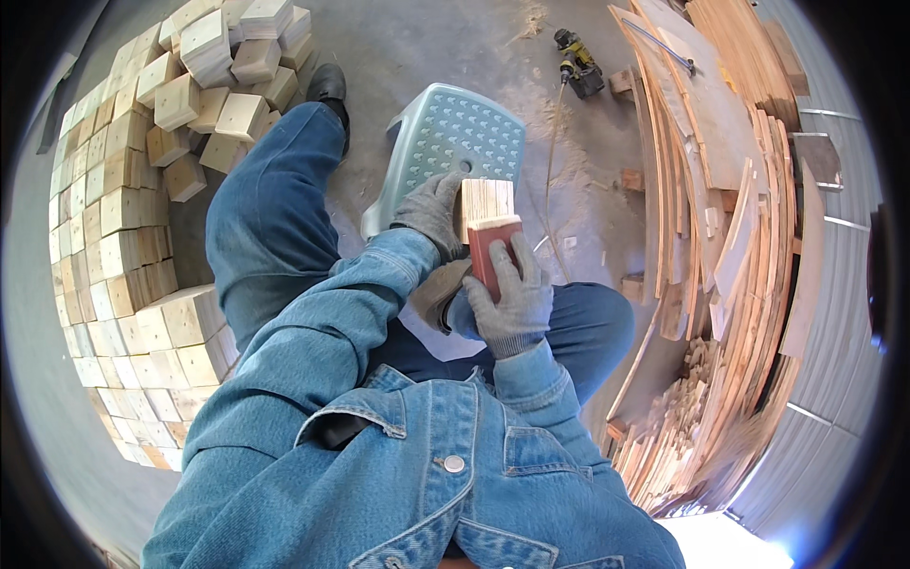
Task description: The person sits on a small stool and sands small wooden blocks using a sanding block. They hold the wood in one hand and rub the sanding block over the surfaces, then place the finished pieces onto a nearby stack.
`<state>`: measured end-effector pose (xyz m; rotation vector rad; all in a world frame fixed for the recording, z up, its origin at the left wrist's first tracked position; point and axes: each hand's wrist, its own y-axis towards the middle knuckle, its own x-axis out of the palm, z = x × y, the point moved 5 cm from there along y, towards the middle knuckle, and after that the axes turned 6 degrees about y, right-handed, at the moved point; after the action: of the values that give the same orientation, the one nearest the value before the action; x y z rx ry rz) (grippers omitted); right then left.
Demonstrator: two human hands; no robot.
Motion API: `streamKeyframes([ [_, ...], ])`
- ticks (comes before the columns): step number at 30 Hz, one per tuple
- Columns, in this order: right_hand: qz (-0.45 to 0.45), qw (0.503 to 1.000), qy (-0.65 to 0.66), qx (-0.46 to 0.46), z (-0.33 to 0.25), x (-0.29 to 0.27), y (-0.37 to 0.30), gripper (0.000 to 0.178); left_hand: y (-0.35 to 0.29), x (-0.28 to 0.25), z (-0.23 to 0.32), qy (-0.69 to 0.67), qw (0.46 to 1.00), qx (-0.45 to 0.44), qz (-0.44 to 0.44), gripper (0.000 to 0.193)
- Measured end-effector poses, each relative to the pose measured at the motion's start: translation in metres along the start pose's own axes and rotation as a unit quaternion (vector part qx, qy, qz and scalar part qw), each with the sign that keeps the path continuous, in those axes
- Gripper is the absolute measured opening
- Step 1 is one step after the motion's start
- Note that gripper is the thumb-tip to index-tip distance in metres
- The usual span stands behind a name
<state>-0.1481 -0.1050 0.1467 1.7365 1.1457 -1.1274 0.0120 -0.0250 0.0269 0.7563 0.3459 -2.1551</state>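
My left hand, in a grey glove, is closed on the side of a squared pale wooden block with visible grain. In my right hand, also gloved in grey, is a sanding block with reddish-brown faces and a pale upper edge. My fingers wrap its right side. The sanding block's upper end overlaps the lower part of the wooden block; whether the two touch I cannot tell. Both are held above my lap, just in front of a pale blue plastic step stool with a dotted top.
A tall stack of wooden blocks stands on the left, with loose ones on top. A yellow-black cordless drill lies on the dusty floor ahead. Piled planks and plywood sheets line the right side, beside a corrugated wall.
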Motion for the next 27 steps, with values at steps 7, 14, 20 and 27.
streamKeyframes([
  [7,0.035,0.998,0.002,-0.047,0.001,0.005,0.044,0.058,0.000,0.001,-0.003,0.005,1.000,0.006,0.003,0.114],
  [14,-0.013,0.998,-0.036,0.040,0.016,0.023,0.142,0.060,0.004,0.010,-0.007,0.005,1.000,0.006,0.014,0.107],
  [20,0.060,0.998,0.017,-0.031,0.018,0.019,0.092,0.059,0.004,0.005,-0.003,-0.001,1.000,0.005,0.005,0.108],
  [27,0.021,0.999,0.013,-0.022,0.004,0.000,-0.003,0.064,0.001,-0.004,0.006,0.003,1.000,0.002,-0.010,0.113],
])
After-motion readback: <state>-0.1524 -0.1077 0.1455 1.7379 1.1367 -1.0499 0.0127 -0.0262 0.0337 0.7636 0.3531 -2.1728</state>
